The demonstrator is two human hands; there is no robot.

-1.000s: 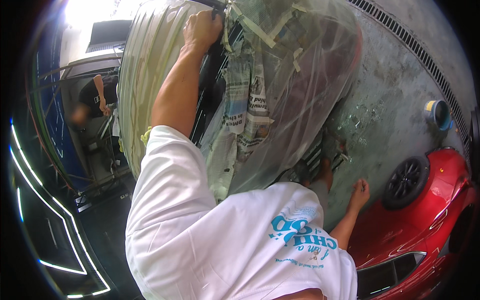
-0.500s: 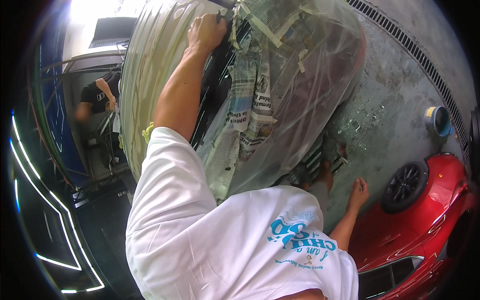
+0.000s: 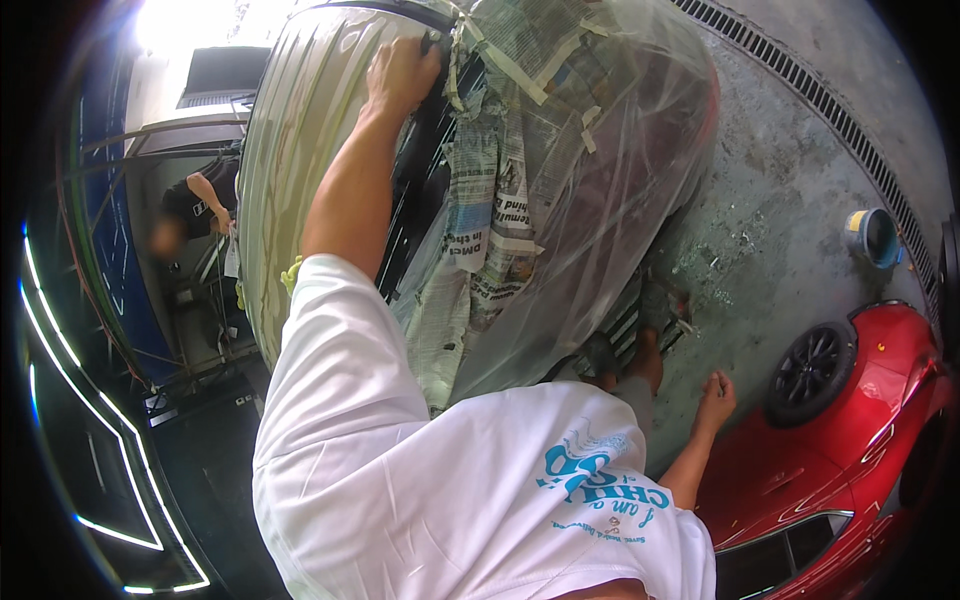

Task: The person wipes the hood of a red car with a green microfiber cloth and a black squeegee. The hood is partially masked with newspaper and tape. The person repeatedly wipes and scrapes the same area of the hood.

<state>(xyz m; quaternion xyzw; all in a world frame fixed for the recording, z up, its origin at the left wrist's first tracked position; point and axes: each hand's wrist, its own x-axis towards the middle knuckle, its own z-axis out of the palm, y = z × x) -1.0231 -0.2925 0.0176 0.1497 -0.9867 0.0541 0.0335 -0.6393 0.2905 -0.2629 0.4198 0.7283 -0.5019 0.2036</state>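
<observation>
My left hand (image 3: 400, 78) reaches far forward over the ribbed, pale grey-yellow roof (image 3: 315, 130) of a vehicle. Its fingers are bent and pressed down at the roof's edge, beside a glossy black strip (image 3: 425, 175). A small dark thing (image 3: 432, 42) shows at the fingertips; its kind is hidden. Right of the strip, newspaper (image 3: 490, 210) and tape mask the vehicle's side, with clear plastic sheeting (image 3: 600, 220) hanging over it. My right hand (image 3: 717, 397) hangs low at my right side, fingers curled, apart from everything, with nothing visible in it.
A red car (image 3: 840, 430) stands close on the right. A bucket (image 3: 872, 238) sits on the concrete floor near a drain grate (image 3: 800, 85). Beyond the roof, at left, another person (image 3: 195, 205) works. Yellow-green material (image 3: 291, 275) hangs at the roof's near edge.
The view has shifted slightly, moving the vehicle a little left and down in the picture. My left hand stays at the roof's edge, and my right hand still hangs at my side.
</observation>
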